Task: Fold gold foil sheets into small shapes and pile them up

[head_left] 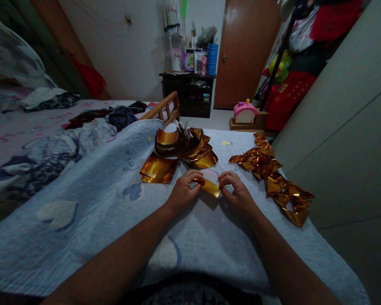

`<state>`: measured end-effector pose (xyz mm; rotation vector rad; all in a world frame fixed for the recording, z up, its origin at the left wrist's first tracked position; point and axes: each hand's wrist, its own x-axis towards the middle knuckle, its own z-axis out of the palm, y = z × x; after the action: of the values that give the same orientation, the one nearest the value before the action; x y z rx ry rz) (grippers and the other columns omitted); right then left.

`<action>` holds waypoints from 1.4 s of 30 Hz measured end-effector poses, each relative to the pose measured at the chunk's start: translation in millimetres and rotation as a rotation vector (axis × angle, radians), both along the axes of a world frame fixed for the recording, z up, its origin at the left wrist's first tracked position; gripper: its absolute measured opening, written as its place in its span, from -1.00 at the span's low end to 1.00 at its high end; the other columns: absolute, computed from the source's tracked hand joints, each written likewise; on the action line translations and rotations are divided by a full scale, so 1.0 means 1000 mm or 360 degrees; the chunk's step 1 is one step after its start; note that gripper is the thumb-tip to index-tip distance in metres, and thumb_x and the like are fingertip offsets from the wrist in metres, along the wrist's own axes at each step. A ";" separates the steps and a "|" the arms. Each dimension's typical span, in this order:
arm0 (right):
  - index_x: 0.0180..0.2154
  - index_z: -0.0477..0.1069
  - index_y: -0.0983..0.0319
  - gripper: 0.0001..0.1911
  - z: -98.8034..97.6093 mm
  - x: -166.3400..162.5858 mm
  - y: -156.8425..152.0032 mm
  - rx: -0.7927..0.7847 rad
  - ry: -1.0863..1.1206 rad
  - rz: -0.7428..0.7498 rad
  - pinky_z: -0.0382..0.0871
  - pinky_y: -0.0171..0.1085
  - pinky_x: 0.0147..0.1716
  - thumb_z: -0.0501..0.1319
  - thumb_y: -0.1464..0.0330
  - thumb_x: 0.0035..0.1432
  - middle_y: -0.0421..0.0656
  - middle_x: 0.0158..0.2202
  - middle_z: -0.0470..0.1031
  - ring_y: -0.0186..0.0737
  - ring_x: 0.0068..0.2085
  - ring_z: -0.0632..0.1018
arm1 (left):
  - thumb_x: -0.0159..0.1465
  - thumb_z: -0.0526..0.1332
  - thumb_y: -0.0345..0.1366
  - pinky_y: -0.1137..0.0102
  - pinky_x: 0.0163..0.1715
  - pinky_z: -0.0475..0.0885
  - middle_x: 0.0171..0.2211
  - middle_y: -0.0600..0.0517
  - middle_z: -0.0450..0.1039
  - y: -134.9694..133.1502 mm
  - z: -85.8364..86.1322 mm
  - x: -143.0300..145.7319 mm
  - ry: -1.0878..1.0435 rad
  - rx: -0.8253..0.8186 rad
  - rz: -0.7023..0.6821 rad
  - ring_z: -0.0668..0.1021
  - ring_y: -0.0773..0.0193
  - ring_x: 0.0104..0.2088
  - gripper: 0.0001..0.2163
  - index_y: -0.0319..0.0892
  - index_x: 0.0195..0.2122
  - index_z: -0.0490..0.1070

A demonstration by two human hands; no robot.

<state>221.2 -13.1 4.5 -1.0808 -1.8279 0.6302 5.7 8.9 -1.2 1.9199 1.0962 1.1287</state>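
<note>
Between my two hands is a small sheet of gold foil paper (212,187), its shiny side facing me and a pale side showing along the top. My left hand (186,186) pinches its left end between thumb and fingers. At the right end, my right hand (234,188) grips it the same way. Just beyond my left hand lies a fanned stack of gold foil sheets (160,167), partly curled up. To the right, several folded gold foil pieces (274,182) lie in a loose row along the edge.
A pale blue quilted cover (165,250) with heart shapes lies under everything. A wooden rail (168,106) stands at the far left edge. Clothes (123,117) are heaped on the bed to the left. A pink toy clock (245,112) sits past the far edge; a cabinet (346,140) borders the right.
</note>
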 end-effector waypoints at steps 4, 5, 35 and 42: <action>-0.37 0.31 0.17 -0.78 -0.004 -0.001 -0.001 0.0023 -0.0265 0.0048 0.28 -0.12 -0.03 0.09 0.60 -0.02 -0.09 -0.20 0.42 -0.09 -0.09 0.41 | 0.11 0.15 -0.57 0.28 0.02 0.46 -0.06 -0.06 0.48 0.002 -0.005 -0.001 0.0156 0.0038 -0.0076 0.54 0.19 -0.04 -0.76 -0.18 -0.28 0.50; -0.37 0.30 0.17 -0.75 -0.005 -0.001 0.000 0.0010 -0.0332 0.0084 0.28 -0.13 -0.05 0.09 0.62 -0.05 -0.09 -0.21 0.42 -0.09 -0.10 0.40 | 0.09 0.14 -0.59 0.28 0.01 0.45 -0.07 -0.05 0.47 0.003 -0.006 -0.001 0.0192 0.0052 -0.0104 0.54 0.20 -0.04 -0.76 -0.18 -0.29 0.49; -0.29 0.52 0.20 -0.91 -0.005 -0.005 -0.006 -0.0223 -0.0827 0.0245 0.22 -0.14 -0.07 0.31 0.49 0.15 -0.11 -0.19 0.48 -0.12 -0.10 0.40 | 0.26 0.28 -0.38 0.31 -0.11 0.36 -0.25 -0.03 0.46 -0.008 -0.003 -0.001 0.0740 0.0126 -0.0494 0.47 0.16 -0.15 -0.95 -0.18 -0.27 0.52; -0.29 0.51 0.20 -0.92 -0.007 -0.002 -0.004 -0.0229 -0.0741 0.0255 0.24 -0.13 -0.05 0.28 0.49 0.20 -0.12 -0.18 0.47 -0.13 -0.08 0.40 | 0.28 0.25 -0.39 0.32 -0.12 0.34 -0.26 -0.02 0.44 -0.008 0.000 -0.001 0.0754 0.0044 -0.0471 0.46 0.17 -0.15 -0.94 -0.20 -0.26 0.51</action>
<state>218.8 -17.1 -2.9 -1.2622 -2.3157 0.6494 4.4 1.3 -1.7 2.3474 0.9840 0.5424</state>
